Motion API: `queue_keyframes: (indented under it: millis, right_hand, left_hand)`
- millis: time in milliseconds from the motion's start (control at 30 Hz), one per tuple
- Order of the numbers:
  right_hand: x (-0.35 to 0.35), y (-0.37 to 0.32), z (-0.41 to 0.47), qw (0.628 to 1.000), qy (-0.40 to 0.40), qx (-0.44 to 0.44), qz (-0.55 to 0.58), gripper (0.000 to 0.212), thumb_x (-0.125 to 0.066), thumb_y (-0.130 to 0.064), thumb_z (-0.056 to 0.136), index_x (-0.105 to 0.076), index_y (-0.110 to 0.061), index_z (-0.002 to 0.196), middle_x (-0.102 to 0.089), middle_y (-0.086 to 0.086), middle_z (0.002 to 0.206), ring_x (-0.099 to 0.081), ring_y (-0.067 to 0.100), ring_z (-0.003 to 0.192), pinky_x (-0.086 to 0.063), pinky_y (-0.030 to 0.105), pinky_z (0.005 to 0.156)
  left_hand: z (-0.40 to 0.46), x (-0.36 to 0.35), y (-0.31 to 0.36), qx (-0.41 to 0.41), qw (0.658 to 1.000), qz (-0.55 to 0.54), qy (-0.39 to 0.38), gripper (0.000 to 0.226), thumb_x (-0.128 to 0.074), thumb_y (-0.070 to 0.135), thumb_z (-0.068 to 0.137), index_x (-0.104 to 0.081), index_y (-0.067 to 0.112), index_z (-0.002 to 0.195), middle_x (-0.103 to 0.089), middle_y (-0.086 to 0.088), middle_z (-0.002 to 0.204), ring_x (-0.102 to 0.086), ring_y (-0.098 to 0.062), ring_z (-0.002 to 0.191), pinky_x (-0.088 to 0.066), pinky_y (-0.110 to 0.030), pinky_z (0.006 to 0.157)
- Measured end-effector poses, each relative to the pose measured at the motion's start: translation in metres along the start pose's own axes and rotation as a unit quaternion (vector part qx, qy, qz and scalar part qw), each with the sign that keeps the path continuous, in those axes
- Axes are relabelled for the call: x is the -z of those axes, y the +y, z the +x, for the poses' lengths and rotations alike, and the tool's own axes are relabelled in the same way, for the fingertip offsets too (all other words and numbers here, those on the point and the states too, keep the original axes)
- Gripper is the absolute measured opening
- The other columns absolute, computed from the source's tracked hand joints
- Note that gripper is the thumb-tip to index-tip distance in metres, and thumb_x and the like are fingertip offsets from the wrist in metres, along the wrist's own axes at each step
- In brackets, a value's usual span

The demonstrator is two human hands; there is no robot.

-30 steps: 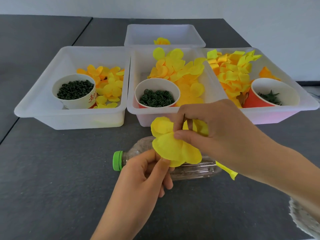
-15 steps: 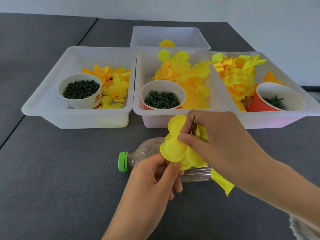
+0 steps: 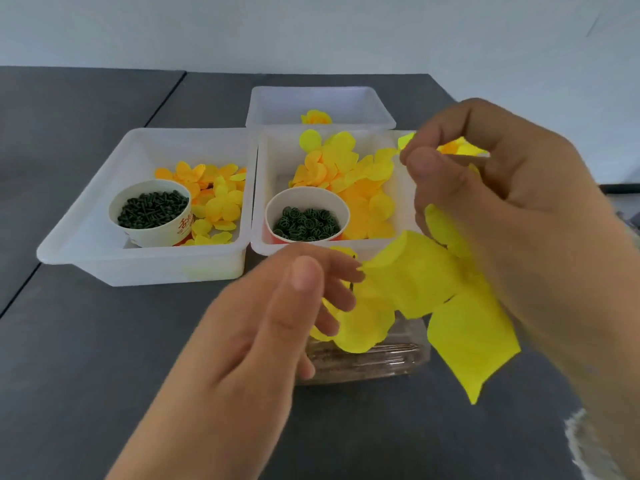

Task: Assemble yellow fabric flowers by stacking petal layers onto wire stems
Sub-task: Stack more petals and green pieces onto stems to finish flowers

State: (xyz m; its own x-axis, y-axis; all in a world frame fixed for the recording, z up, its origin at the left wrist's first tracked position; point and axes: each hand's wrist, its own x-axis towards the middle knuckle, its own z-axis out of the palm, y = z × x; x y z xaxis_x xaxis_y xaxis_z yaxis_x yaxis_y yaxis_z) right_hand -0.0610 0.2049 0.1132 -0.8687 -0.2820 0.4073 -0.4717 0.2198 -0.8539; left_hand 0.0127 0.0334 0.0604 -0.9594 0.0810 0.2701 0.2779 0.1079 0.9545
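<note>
Two hands met over a clear plastic bottle (image 3: pixel 363 362) lying on the dark table (image 3: pixel 86 358). The left hand (image 3: pixel 263 327) was loosely spread, its fingers reaching toward the yellow fabric flower (image 3: pixel 408 289); motion blur hid whether they touched it. The right hand (image 3: pixel 512 216) held the flower's petal layers against its palm with fingers curled, thumb and forefinger nearly pinched above. Behind stood white tubs (image 3: pixel 104 258) of yellow petals and paper cups (image 3: pixel 152 233) of dark green parts.

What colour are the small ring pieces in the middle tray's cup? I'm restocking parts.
Dark green, seen in the head view: ring pieces in the red-sided cup.
</note>
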Motion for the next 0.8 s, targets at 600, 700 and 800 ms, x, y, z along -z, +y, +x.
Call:
queue_keyframes:
  millis: [600,700,800]
  right_hand:
    - [0.017,0.033,0.013,0.961,-0.159,-0.172,0.144,0.036,-0.060,-0.048,0.079,-0.062,-0.014,0.093,-0.053,0.006,0.059,-0.044,0.015,0.041,-0.034,0.021,0.038]
    - [0.021,0.038,0.012,0.948,-0.200,-0.212,0.128,0.037,-0.055,-0.051,0.084,-0.065,-0.016,0.083,-0.053,0.006,0.059,-0.039,0.014,0.040,-0.032,0.021,0.039]
    - [0.021,0.042,0.011,0.948,-0.206,-0.225,0.087,0.036,-0.052,-0.045,0.079,-0.061,-0.010,0.075,-0.047,0.007,0.053,-0.029,0.014,0.039,-0.024,0.021,0.038]
  left_hand:
    - [0.037,0.017,-0.006,0.041,0.998,0.042,0.007,0.024,-0.054,0.046,0.081,-0.065,0.030,0.067,-0.050,0.018,0.047,-0.042,0.002,0.044,-0.032,-0.004,0.046]
    - [0.039,0.016,-0.010,0.047,0.998,0.029,0.013,0.025,-0.054,0.043,0.081,-0.065,0.027,0.065,-0.050,0.018,0.046,-0.043,0.003,0.042,-0.032,-0.003,0.045]
    - [0.038,0.013,-0.013,0.052,0.998,0.021,0.033,0.030,-0.056,0.044,0.080,-0.066,0.019,0.069,-0.050,0.018,0.047,-0.044,0.003,0.043,-0.032,-0.004,0.045]
